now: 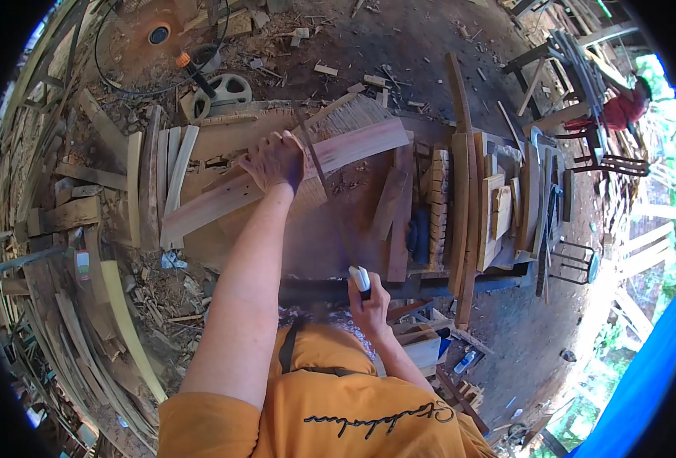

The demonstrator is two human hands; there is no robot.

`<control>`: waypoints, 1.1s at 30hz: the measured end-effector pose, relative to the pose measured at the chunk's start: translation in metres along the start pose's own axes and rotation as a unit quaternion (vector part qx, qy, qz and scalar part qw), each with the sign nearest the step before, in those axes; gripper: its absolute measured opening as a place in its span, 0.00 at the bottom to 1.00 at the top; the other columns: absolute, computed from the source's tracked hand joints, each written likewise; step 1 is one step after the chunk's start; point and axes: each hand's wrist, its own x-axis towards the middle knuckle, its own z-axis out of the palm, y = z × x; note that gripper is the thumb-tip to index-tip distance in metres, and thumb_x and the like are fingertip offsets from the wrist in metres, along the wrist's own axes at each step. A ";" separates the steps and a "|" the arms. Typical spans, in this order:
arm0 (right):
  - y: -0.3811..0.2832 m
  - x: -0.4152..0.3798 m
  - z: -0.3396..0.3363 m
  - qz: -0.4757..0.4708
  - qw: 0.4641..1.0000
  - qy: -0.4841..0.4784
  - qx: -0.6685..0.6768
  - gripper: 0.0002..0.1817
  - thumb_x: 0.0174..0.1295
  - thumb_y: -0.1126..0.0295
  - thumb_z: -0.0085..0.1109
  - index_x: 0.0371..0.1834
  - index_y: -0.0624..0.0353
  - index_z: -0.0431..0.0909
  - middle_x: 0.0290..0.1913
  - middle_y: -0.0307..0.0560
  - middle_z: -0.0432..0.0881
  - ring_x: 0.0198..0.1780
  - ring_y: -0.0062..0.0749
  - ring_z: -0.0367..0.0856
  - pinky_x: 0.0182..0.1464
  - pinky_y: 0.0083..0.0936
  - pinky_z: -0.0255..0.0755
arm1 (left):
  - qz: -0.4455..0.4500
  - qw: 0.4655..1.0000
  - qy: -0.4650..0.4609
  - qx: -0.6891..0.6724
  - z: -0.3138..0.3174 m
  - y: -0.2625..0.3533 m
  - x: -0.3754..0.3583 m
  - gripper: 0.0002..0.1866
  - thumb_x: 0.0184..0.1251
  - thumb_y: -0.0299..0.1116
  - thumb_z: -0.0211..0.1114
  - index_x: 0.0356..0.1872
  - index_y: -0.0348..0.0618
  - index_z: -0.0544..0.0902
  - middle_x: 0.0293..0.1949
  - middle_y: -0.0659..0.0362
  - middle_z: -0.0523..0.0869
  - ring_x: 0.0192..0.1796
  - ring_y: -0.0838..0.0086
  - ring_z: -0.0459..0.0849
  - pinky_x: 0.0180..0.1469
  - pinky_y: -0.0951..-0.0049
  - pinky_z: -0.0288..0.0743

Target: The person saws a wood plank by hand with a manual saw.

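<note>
A long pale plank (361, 148) lies slantwise over other boards on the workbench (307, 237). My left hand (275, 162) grips it, the fingers curled over its far side. Nearer my body, my right hand (370, 304) is closed round a white and dark handle (360, 279). A thin dark saw blade (309, 145) crosses the plank just right of my left hand; its part toward the handle is blurred.
Upright boards (460, 221) and a notched wooden piece (438, 206) stand at the right. Wood strips (135, 191) lie at the left. A spoked wheel (229, 90) is beyond the bench. A person in red (622, 109) is at the far right.
</note>
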 end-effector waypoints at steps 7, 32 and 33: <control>0.009 0.002 0.006 -0.035 0.999 -0.019 -0.027 0.10 0.63 0.72 0.64 0.41 0.62 0.72 0.31 0.57 0.78 0.32 0.55 0.80 0.34 0.39 0.74 | -0.003 1.000 -0.017 0.018 0.003 0.001 -0.001 0.24 0.74 0.51 0.41 0.44 0.50 0.85 0.46 0.54 0.88 0.57 0.59 0.79 0.63 0.49 0.56; -0.007 0.077 0.047 -0.059 0.997 -0.013 -0.045 0.15 0.55 0.74 0.65 0.42 0.61 0.70 0.32 0.57 0.76 0.34 0.59 0.78 0.35 0.44 0.74 | -0.001 0.997 -0.031 0.070 0.000 0.001 0.000 0.24 0.73 0.51 0.39 0.44 0.55 0.86 0.44 0.53 0.88 0.55 0.59 0.80 0.59 0.53 0.57; -0.007 0.077 0.046 -0.059 0.997 -0.015 -0.043 0.14 0.55 0.74 0.64 0.42 0.61 0.70 0.32 0.57 0.76 0.34 0.59 0.78 0.35 0.44 0.74 | -0.001 0.997 -0.035 0.065 -0.001 0.002 0.002 0.24 0.73 0.51 0.39 0.43 0.54 0.85 0.44 0.53 0.88 0.55 0.58 0.80 0.59 0.53 0.57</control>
